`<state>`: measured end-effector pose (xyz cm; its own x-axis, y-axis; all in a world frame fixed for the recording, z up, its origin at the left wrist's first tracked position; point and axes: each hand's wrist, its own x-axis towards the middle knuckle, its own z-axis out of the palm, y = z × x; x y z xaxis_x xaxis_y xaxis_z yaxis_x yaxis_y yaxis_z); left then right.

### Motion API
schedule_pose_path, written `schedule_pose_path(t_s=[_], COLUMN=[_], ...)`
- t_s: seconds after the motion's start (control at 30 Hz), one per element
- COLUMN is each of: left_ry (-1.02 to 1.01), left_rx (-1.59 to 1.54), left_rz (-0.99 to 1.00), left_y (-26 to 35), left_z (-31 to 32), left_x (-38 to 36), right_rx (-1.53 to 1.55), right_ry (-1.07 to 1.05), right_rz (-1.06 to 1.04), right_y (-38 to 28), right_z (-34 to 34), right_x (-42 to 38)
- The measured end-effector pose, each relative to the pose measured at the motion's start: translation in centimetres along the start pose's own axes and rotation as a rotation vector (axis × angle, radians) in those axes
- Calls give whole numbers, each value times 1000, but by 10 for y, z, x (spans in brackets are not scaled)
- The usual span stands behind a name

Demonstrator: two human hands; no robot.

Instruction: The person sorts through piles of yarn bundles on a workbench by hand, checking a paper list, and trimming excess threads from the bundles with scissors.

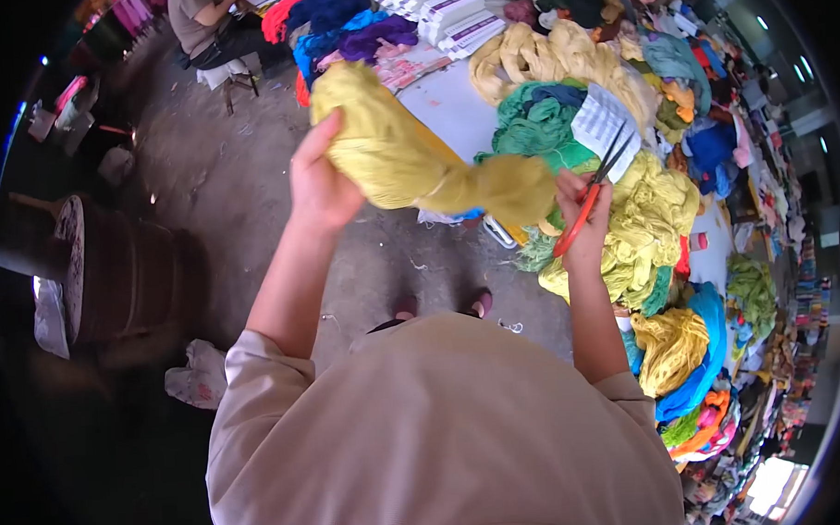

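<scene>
Left hand (pixel 325 181): closed on the thick end of a yellow yarn skein (pixel 379 139), thumb over the near side; the other fingers are mostly hidden behind the yarn. Right hand (pixel 590 243): curled round the orange handles of a pair of scissors (pixel 580 220), dark blades pointing up and away from the body. Its fingertips are at the skein's narrow end; cannot tell whether they also pinch the strands.

Skein position: off the work surface, spanning the gap between the hands, in front of the torso and above the near edge of the white table (pixel 447 104). It narrows at a pale tie (pixel 447 181), beyond which a shorter bunch fans toward the right hand.

Surroundings: green yarn (pixel 531 124) and a heap of yellow-green yarn (pixel 654 199) beside the right hand; a printed sheet (pixel 605 125) behind the blades.

Step in hand, judged: handling and dressing the skein, scissors at the ready; no cut visible. Next move, judged: calls for a steady left grip, the narrow end kept taut, and blade tips kept clear of the good strands.
</scene>
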<state>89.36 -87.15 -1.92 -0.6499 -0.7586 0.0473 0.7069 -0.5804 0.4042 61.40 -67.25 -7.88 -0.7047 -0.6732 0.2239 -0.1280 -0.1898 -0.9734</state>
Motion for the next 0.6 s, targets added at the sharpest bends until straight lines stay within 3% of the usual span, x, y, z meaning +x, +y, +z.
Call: schedule_pose_path(t_s=[0.03, 0.07, 0.13, 0.17, 0.27, 0.3, 0.37, 0.4, 0.43, 0.47, 0.5, 0.53, 0.57, 0.6], left_ry=[-95, -155, -107, -91, -335, -351, -270, -247, -223, 16, 5, -7, 255, 142], left_rx=[-71, -128, -174, -223, -398, -286, 101, 223, 342, 658, 1154, 1649, 1794, 1961], left_rz=[-20, -58, -23, -29, -62, 43, 247, 330, 410, 461, 485, 483, -290, 108], left_y=[-9, -18, -44, -58, -61, -51, -38, -41, -51, -62, -58, -45, -38, -32], left_z=[14, 22, 28, 28, 30, 31, 33, 18, -8, -29, -44, -43, -36, -64], left_x=[2, 5, 14, 18, 17, 15, 6, 4, 5, 10, 15, 19, 32, 41], right_rx=[-55, 16, 189, 187, 170, 260, 144, 196, 43, 208, 248, 161, 77, 141], right_ry=[-32, -100, -294, -394, -315, -310, -305, -282, -218, -232, -231, -183, -135, -72], right_rz=[-117, -94, -187, -352, -328, -166, -236, -241, -351, -333, -358, -390, -426, -369], right_y=[-6, -12, -35, -35, -48, -59, -74, -85, -99, -118, -137, -136, -135, -134], right_z=[11, 24, 75, 98, 141, 141, 129, 122, 114, 111, 109, 98, 84, 71], right_x=[1, 2, -8, -12, -18, -12, 12, 22, 36, 43, 43, 52, 64, 68])
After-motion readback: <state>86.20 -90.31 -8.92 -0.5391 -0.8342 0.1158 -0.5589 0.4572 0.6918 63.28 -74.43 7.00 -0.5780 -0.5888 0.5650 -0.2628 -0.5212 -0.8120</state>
